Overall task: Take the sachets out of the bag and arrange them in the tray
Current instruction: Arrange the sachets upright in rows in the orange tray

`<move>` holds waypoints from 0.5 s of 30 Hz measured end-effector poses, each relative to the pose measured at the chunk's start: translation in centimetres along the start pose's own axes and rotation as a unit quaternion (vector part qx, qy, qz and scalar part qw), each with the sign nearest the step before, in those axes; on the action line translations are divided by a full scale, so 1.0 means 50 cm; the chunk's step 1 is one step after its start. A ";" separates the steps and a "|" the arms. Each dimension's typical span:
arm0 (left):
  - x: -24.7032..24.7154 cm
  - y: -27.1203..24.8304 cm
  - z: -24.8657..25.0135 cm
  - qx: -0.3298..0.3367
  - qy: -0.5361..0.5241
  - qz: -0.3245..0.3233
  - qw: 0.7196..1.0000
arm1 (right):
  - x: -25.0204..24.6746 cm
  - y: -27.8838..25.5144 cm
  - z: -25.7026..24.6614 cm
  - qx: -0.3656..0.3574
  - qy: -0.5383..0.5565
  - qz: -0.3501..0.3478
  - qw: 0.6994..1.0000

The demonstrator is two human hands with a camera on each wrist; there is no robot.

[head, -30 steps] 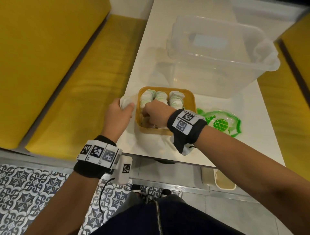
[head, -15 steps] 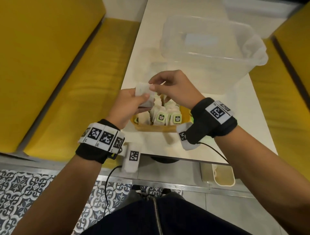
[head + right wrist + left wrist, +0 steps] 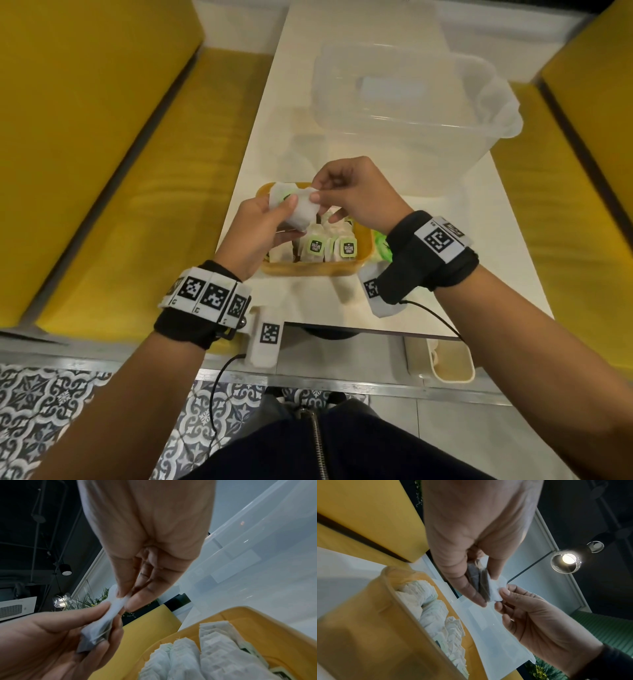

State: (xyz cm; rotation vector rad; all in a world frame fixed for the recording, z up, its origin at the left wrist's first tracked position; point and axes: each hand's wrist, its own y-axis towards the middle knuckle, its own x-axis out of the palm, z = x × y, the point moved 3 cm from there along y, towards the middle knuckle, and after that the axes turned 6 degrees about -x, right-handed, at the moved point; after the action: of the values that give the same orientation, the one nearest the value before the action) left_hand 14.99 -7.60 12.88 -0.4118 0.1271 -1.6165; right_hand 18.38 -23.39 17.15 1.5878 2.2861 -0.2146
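Head view was bright, evenly lit from overhead; soft shadows fell on the white table (image 3: 507, 260) toward the wearer from the pinch. Wide-angle bend at edges, benches bowed. Slight motion blur on the left hand (image 3: 255, 229).

L wrist view dimmer: a glaring pendant lamp (image 3: 567, 561) right of the grip, w/ lens flare; tray (image 3: 368, 635) below-left soft, out of focus. R wrist view dim, palm of the right hand (image 3: 150, 534) blurred close to lens; dark ceiling left of the pinch, clear bin (image 3: 257, 547) hazy on the right.

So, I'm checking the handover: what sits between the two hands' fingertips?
Head view: white sachets, held by the left hand and pinched at their edge by the right hand.
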 end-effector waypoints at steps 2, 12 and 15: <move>-0.006 -0.001 -0.001 -0.009 -0.008 0.010 1.000 | -0.001 0.001 0.000 0.001 0.010 -0.002 1.000; -0.012 0.001 -0.003 0.002 0.010 0.031 0.999 | 0.007 0.011 0.001 -0.007 -0.008 -0.061 0.998; -0.010 0.002 -0.006 -0.004 0.022 0.038 0.999 | 0.017 0.012 0.014 -0.003 -0.024 -0.051 0.998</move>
State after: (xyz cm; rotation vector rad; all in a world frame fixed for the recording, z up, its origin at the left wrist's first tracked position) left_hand 15.00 -7.15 12.44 -0.3739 0.1798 -1.5514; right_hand 18.82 -22.64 16.25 1.4487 2.3303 -0.2681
